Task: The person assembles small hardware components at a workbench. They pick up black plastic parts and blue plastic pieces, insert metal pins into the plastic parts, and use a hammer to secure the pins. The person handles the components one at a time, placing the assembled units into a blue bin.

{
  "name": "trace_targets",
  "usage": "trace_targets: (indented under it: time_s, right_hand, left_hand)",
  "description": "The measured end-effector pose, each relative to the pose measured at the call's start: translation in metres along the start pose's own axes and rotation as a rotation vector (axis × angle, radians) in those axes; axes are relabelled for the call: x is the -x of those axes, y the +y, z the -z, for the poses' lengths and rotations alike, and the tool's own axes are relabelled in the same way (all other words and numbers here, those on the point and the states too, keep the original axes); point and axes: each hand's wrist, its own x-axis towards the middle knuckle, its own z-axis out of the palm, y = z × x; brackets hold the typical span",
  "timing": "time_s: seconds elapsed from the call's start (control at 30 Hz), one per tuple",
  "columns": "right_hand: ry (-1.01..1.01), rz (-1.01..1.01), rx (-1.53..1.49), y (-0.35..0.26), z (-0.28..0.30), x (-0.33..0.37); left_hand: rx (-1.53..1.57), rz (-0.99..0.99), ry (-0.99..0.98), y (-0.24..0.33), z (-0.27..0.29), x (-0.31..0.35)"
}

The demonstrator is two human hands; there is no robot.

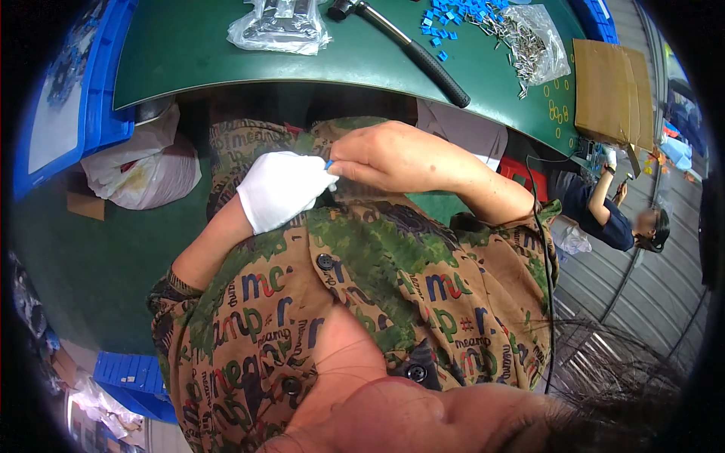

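Note:
My left hand [279,190], in a white glove, is closed in front of my body; a dark bit shows beneath its fingers, but I cannot make out what it holds. Touching its fingertips is my bare right hand [393,157], closed in a pinch. A tiny blue piece [329,164] pokes out between the two hands, at my right fingertips. Most of that piece is hidden by the fingers. Both hands are over my lap, just off the near edge of the green table [204,64].
On the table lie a black-handled hammer [411,53], a clear bag of dark parts [279,26], loose blue pieces [445,19], metal pins [521,45] and yellow rings [557,112]. A cardboard box [608,94] stands right, blue bins [91,98] left. Another person [612,215] works far right.

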Motion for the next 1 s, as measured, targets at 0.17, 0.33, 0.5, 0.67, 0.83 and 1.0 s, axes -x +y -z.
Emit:
trace_targets:
  time_s: [0.17,0.33,0.5,0.67,0.83,1.0]
  right_hand:
    - [-0.365,-0.25,-0.752,0.043,-0.001,-0.016]
    - [-0.212,-0.24,-0.913,0.03,-0.03,-0.03]
    - [0.449,0.009,-0.316,0.03,0.017,0.025]
    - [1.209,-0.446,0.444,0.128,0.079,0.109]
    - [1.184,-0.579,0.66,0.175,0.102,0.115]
    - [1.083,-0.66,0.788,0.183,0.108,0.11]
  left_hand:
    - [0.685,0.485,-0.085,0.008,0.012,-0.003]
    - [0.825,0.471,-0.105,-0.018,0.022,0.006]
    - [1.039,0.381,0.055,-0.025,0.05,0.003]
    - [1.079,0.284,0.153,-0.017,0.059,-0.005]
    - [0.783,0.392,0.309,-0.021,0.034,-0.024]
    - [0.912,0.323,0.273,-0.011,0.022,-0.034]
